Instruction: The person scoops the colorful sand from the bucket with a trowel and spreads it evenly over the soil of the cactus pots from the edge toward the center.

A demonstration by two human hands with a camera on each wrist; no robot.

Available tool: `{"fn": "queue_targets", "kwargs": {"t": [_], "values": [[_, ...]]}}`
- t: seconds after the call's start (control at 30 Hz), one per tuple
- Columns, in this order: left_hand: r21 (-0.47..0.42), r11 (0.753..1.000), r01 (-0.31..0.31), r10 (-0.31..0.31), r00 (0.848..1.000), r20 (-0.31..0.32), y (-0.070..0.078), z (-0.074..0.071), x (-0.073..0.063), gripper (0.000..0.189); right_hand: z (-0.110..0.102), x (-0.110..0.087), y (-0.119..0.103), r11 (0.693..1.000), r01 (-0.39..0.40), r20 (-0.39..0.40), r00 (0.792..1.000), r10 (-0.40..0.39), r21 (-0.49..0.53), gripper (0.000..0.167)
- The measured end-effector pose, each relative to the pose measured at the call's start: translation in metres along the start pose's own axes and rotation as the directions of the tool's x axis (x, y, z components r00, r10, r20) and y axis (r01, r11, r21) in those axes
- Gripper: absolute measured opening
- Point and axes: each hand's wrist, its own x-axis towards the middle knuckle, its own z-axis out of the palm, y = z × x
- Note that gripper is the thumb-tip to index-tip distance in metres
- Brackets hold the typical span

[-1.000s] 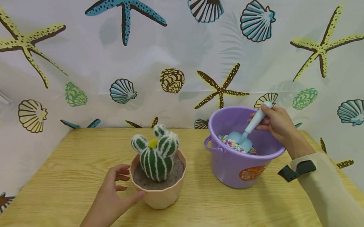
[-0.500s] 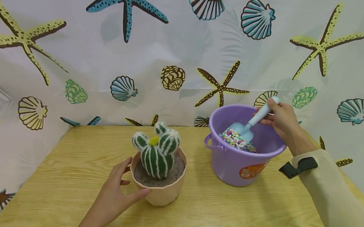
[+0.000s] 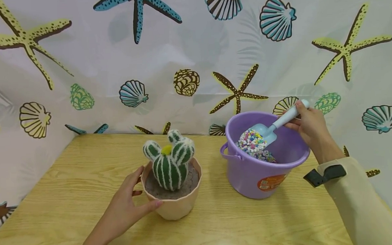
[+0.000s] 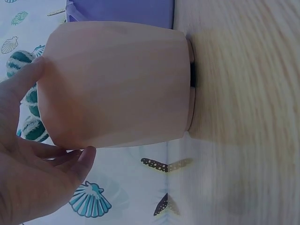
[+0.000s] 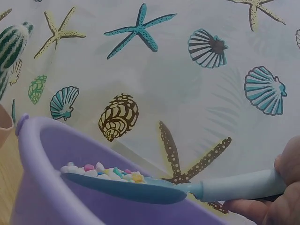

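Observation:
My right hand (image 3: 314, 127) grips the handle of a light blue toy shovel (image 3: 288, 115) at the purple bucket (image 3: 256, 180). The shovel's blade carries a heap of small multicoloured pebbles (image 5: 105, 172) and lies level with the bucket's rim in the right wrist view. More pebbles (image 3: 265, 156) lie lower inside the bucket. To the left, my left hand (image 3: 126, 208) holds the side of a peach flowerpot (image 3: 176, 209), its thumb on the front rim and its fingers round the left side. A knitted green cactus (image 3: 170, 172) stands upright in the pot's grey soil (image 3: 153, 189).
Pot and bucket stand apart on a wood-grain table (image 3: 87, 169). Behind them hangs a white cloth (image 3: 167, 55) printed with starfish and shells. The bucket's purple handle (image 3: 229, 155) hangs down on its left side.
My right hand has raised the shovel up and right out of the pebbles, with a load now on its blade. My left hand has closed in on the pot's rim.

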Motion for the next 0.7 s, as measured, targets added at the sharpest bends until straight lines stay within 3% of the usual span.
{"fn": "queue_targets", "kwargs": {"t": [0.4,0.7], "values": [[-0.007,1.0,-0.004,0.004,1.0,-0.008,0.0,0.002,0.001,0.099,0.005,0.0,-0.013,1.0,-0.001,-0.035,0.999,0.0,-0.018,0.03],[-0.033,0.999,0.012,-0.012,1.0,0.013,0.001,0.002,0.002,0.099,0.013,0.001,-0.015,0.998,-0.005,-0.043,0.999,0.008,0.068,0.037]]}}
